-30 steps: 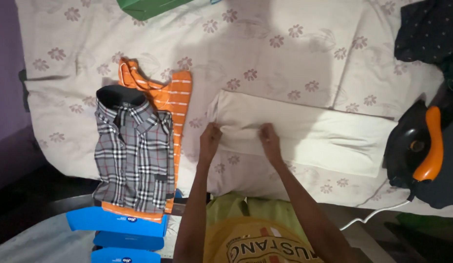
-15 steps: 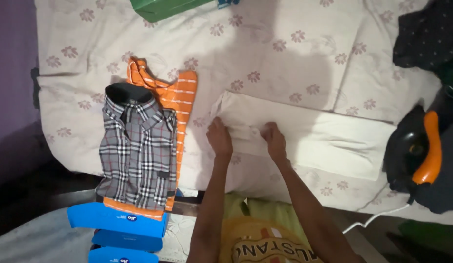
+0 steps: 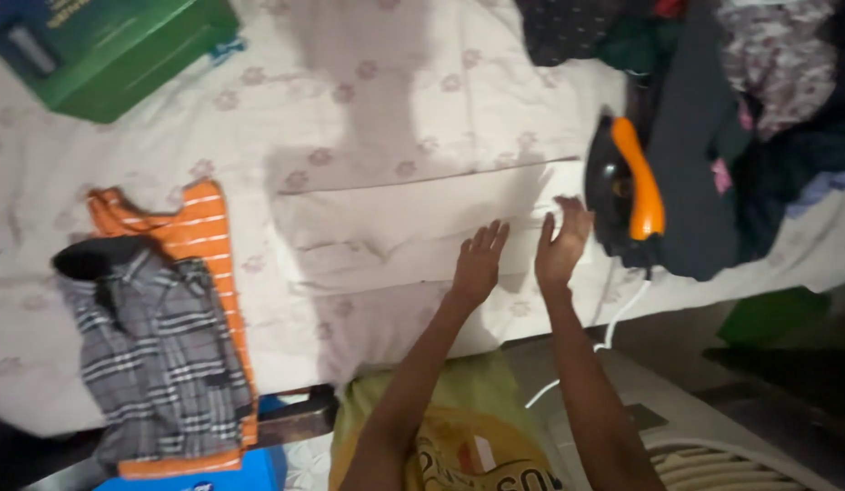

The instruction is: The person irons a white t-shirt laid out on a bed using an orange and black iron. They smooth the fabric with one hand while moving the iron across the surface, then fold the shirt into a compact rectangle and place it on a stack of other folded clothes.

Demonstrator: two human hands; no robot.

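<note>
Folded white cloth point(image 3: 395, 227) lies flat along the bed's point(image 3: 368, 109) near edge, its right end under the left hand point(image 3: 477, 264) and right hand point(image 3: 560, 245), both open-fingered and gripping nothing, while the orange-handled iron point(image 3: 627, 191) stands just beyond and folded shirts point(image 3: 159, 345) sit toward the left edge.

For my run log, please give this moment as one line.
left hand: flat on white cloth | right hand: open, near iron

A bed or padded surface point(image 3: 368, 100) under a pale sheet with a faded flower print fills most of the view — dimly lit, with a broad shadow across its middle. Below its near edge lies dark floor point(image 3: 786, 382) and a white slatted object point(image 3: 713, 445).
</note>
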